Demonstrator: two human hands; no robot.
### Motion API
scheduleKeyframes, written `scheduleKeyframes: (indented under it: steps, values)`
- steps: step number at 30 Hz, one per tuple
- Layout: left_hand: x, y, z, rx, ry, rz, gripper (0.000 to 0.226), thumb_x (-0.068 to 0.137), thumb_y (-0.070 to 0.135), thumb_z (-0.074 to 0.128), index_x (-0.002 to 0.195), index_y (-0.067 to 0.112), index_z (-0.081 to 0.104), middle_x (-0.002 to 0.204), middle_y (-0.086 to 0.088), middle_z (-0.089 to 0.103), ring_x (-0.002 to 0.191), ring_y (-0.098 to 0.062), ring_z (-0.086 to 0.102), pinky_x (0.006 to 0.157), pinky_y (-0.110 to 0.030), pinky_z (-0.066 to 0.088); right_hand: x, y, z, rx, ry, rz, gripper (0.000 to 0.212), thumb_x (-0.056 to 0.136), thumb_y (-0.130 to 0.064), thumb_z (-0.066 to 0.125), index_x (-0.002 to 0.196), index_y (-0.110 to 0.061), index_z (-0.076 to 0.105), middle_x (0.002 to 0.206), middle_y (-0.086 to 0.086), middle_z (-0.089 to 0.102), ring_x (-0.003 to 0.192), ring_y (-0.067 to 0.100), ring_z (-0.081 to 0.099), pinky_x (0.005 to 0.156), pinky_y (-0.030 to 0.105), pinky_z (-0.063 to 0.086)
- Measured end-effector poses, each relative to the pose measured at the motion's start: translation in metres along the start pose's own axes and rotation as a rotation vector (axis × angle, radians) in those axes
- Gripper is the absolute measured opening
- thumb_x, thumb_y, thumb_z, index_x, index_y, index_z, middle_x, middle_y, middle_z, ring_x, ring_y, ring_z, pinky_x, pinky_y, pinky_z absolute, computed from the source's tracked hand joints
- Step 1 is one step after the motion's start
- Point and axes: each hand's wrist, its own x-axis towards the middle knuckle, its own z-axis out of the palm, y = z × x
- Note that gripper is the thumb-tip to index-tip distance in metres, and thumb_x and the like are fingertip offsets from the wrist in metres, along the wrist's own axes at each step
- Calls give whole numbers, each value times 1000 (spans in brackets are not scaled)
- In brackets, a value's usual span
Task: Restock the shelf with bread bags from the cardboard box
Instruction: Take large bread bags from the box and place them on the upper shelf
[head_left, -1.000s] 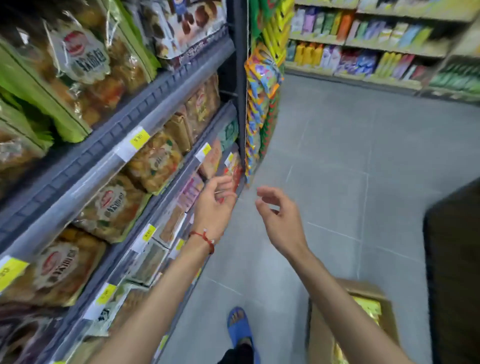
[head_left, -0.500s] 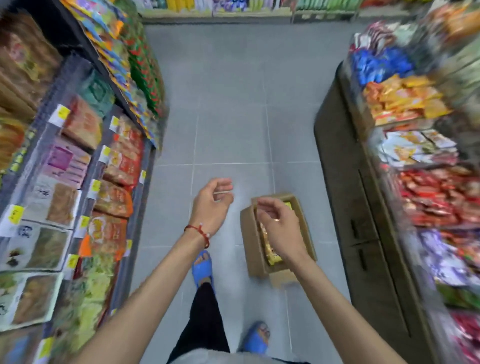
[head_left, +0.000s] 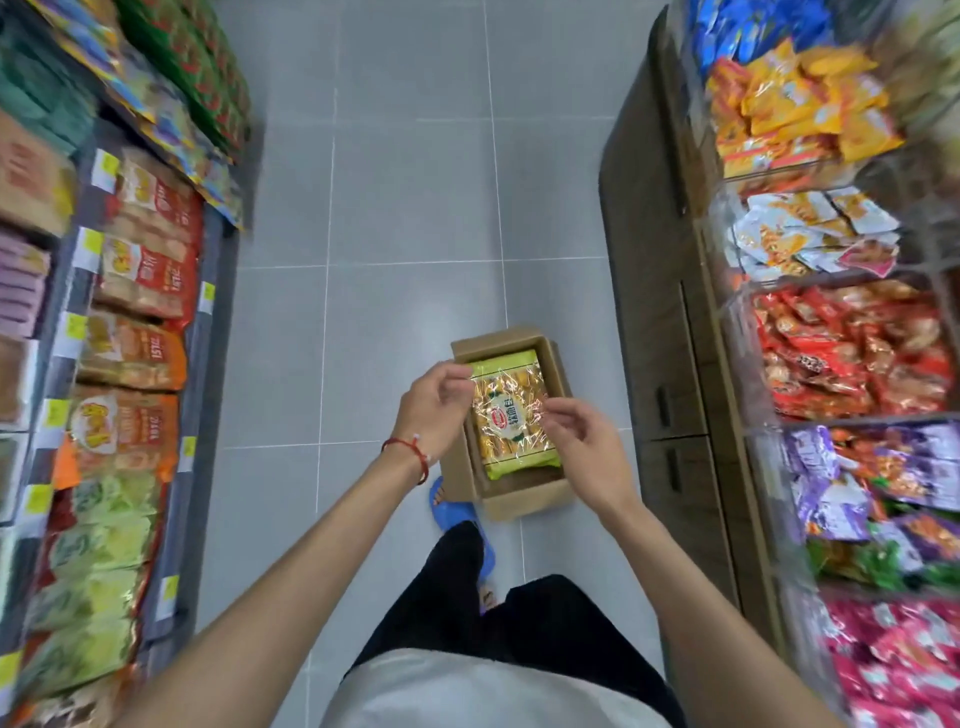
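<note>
An open cardboard box (head_left: 527, 500) stands on the grey floor just ahead of my feet. One bread bag (head_left: 511, 415) lies flat inside it, clear film with green ends and a red logo. My left hand (head_left: 434, 413), with a red string on the wrist, hovers over the box's left edge. My right hand (head_left: 584, 449) hovers over its right side. Both hands hold nothing, with the fingers loosely curled and apart. The shelf (head_left: 208, 332) on my left carries orange, red and green bread bags (head_left: 132, 353) behind yellow price tags.
A wooden cabinet (head_left: 660, 322) with clear bins of snack packets (head_left: 852, 353) lines the right side of the aisle. Hanging snack strips (head_left: 202, 78) sit at the far end of the left shelf. My blue sandal (head_left: 452, 509) touches the box's near left corner. Grey tiled floor runs ahead.
My view has swung from the left shelf down to the floor. Both hands have moved from near the shelf to above the box, and the bread bag inside has come into full view.
</note>
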Motion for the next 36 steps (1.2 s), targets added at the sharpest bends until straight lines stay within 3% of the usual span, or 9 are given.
scheduleKeyframes:
  steps: [6,9,12,17,21,24,29,33,36]
  values:
    - [32,-21,42,94,9,-133,20,99,14,51,110,20,65,113,1,66,102,-16,62,63,0,38,51,42,-23,31,-40,98,20,101,-14,61,118,-23,66,113,-7,69,106,5,64,89,18,53]
    - [53,-42,68,125,12,-223,19,98,14,53,111,17,66,111,-1,68,103,-18,65,71,-6,40,78,73,-30,38,-64,138,19,102,-15,60,117,-26,64,113,-10,68,106,3,63,91,17,51]
    - [75,-72,102,105,41,-331,21,96,11,55,114,12,66,109,-2,67,104,-19,63,88,-20,48,108,111,-35,-9,-140,171,18,102,-15,60,114,-27,63,109,-10,67,104,6,63,94,20,50]
    - [104,-150,170,39,33,-489,24,96,9,52,115,12,66,114,-1,65,102,-17,61,75,-3,43,160,179,-37,-141,-249,227,20,103,-11,57,121,-17,64,108,-1,67,101,12,64,89,20,52]
    - [132,-238,222,-85,53,-674,15,92,10,59,103,17,68,107,-5,69,106,-25,64,99,-31,49,218,242,-24,-260,-301,212,20,103,-11,54,119,-19,64,96,-3,65,85,11,61,72,22,54]
    - [160,-312,257,-158,96,-784,17,90,10,62,81,25,63,103,-14,69,98,-30,65,100,-43,50,265,290,-10,-378,-355,181,22,103,-10,53,122,-15,63,107,2,68,96,14,64,74,13,50]
    - [200,-369,282,-230,-3,-826,29,96,5,52,73,24,51,106,-9,56,99,-25,56,104,-43,48,316,329,7,-605,-497,128,30,105,-14,48,130,-16,63,121,-4,66,110,11,61,74,7,45]
    - [211,-372,276,-249,70,-842,26,90,10,54,66,22,51,104,-22,68,99,-33,64,98,-50,51,334,319,17,-733,-512,109,33,104,-10,47,133,-16,61,125,-2,63,112,11,58,77,2,41]
    - [220,-371,271,-319,81,-846,15,89,11,56,77,18,61,93,-20,65,89,-29,58,93,-49,50,348,307,31,-820,-533,91,35,104,-10,49,138,-13,58,131,0,62,118,14,57,96,19,46]
